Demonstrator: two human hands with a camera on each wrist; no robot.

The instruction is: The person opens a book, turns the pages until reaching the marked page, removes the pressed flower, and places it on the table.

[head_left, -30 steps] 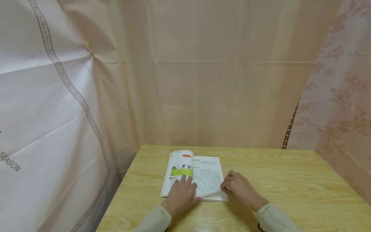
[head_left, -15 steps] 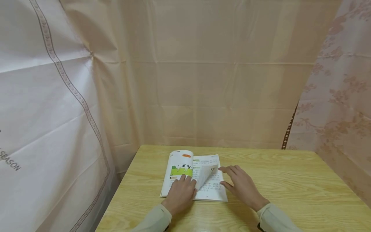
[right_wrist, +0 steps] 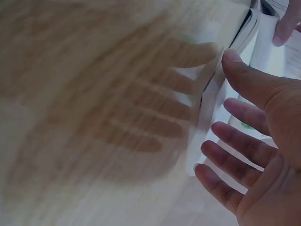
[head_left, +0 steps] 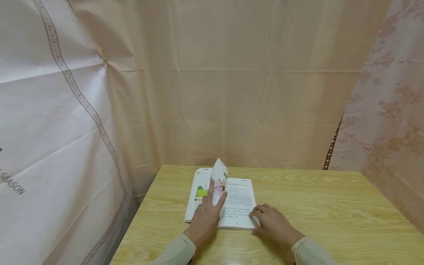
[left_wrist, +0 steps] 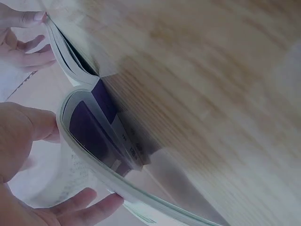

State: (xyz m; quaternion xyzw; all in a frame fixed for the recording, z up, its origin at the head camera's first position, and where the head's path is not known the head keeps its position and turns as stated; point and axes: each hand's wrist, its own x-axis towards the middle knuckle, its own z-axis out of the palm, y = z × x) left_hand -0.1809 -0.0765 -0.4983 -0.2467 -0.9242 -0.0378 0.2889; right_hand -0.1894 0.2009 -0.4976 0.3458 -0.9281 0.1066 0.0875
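Observation:
An open book (head_left: 236,202) with printed text and coloured pictures lies on the wooden table. One leaf (head_left: 219,178) stands raised and bowed near the spine. My left hand (head_left: 204,219) rests on the lower left of the book, index finger and thumb spread at the raised leaf. In the left wrist view, the thumb and fingers of that hand touch the book's curved pages (left_wrist: 77,155). My right hand (head_left: 273,223) is at the lower right corner of the right page. Its thumb (right_wrist: 244,77) touches the book's edge in the right wrist view, the other fingers loosely spread.
The light wooden table (head_left: 324,209) extends to both sides of the book. Beige cloth (head_left: 248,92) hangs behind its far edge. A pale printed curtain (head_left: 49,129) hangs at the left, a floral one (head_left: 391,110) at the right.
A leaf has swung from the right side up towards the left, baring another text page. My left hand's index finger and thumb have spread around it. My right hand has dropped back to the lower corner.

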